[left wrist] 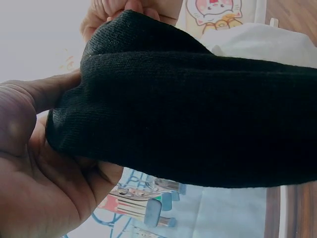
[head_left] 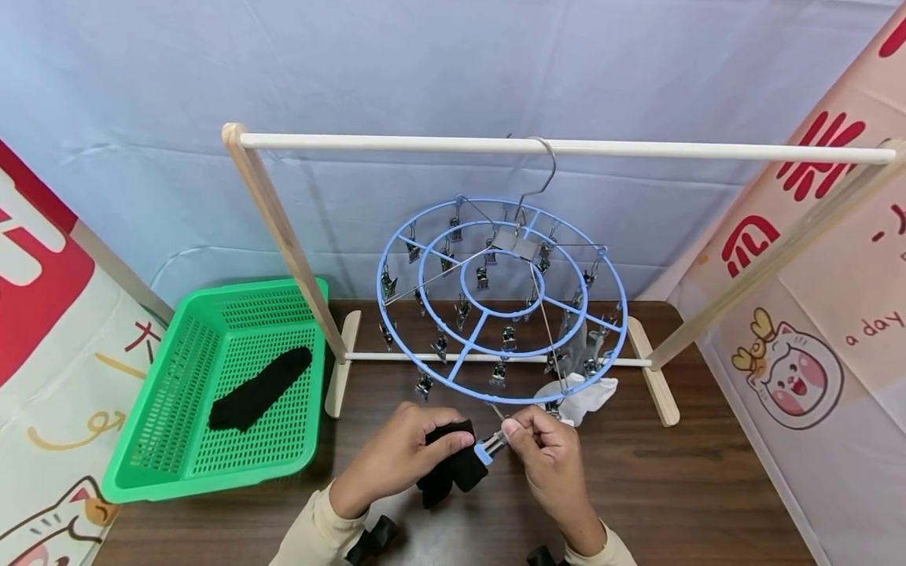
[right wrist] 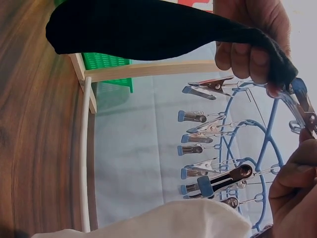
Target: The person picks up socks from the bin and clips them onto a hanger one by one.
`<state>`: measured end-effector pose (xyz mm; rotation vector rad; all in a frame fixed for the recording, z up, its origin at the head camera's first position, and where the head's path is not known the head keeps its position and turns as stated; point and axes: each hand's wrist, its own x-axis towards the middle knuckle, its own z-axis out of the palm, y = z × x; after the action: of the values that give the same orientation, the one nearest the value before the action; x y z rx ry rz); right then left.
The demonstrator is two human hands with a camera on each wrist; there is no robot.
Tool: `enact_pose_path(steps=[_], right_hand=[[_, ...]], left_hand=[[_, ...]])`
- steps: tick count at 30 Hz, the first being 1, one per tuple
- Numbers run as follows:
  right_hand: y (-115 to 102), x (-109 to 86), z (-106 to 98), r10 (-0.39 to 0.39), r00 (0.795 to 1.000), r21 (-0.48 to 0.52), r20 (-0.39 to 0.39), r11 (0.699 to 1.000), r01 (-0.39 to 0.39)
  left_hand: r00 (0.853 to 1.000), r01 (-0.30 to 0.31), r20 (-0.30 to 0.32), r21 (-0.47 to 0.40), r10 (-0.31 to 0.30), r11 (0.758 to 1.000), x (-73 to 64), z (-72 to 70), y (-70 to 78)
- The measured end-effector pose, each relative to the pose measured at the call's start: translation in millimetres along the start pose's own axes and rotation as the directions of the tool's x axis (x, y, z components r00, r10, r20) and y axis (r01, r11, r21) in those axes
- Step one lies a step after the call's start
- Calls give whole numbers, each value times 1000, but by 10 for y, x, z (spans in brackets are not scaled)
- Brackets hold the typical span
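My left hand (head_left: 406, 456) holds a black sock (head_left: 467, 472) by one end, thumb on top, and the rest of it hangs down. In the right wrist view that sock (right wrist: 133, 29) stretches out from the fingers. With thumb and fingers, my right hand (head_left: 555, 468) pinches a metal clip with blue tips (head_left: 484, 453) at the near edge of the round blue clip hanger (head_left: 469, 346). The sock's end is at the clip's tips; whether they grip it cannot be made out. Close by on the right hangs a white sock (head_left: 587, 399).
The hanger hooks over the white rod (head_left: 389, 143) of a wooden rack, with several loose clips dangling. A grey item (head_left: 579, 346) hangs at its right side. On the left, a green basket (head_left: 212, 483) holds another black sock (head_left: 262, 389). The table (head_left: 708, 487) is dark wood.
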<state>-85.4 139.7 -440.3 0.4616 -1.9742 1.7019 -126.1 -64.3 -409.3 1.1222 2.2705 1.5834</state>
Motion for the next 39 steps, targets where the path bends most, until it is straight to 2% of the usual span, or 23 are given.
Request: enact_pose_path(steps=[13, 18, 25, 29, 36, 39], right_hand=[[-9, 18, -2, -3, 1000, 20, 9, 1000, 3], [-22, 16, 0, 11, 1000, -4, 9, 1000, -11], [-90, 9, 1, 70, 997, -8, 27, 998, -70], [-95, 8, -6, 59, 998, -21, 37, 998, -58], [-95, 6, -18, 14, 999, -20, 38, 1000, -13], [-88, 1, -23, 4, 999, -23, 35, 1000, -4]], left_hand=[[1000, 16, 4, -18, -16, 1000, 43, 22, -11], [1000, 12, 5, -75, -11, 997, 48, 37, -9], [1000, -20, -5, -141, 20, 990, 34, 69, -19], [999, -36, -8, -163, 35, 986, 34, 86, -16], [999, 39, -1, -169, -40, 985, 41, 97, 3], [999, 53, -3, -152, -54, 987, 45, 100, -2]])
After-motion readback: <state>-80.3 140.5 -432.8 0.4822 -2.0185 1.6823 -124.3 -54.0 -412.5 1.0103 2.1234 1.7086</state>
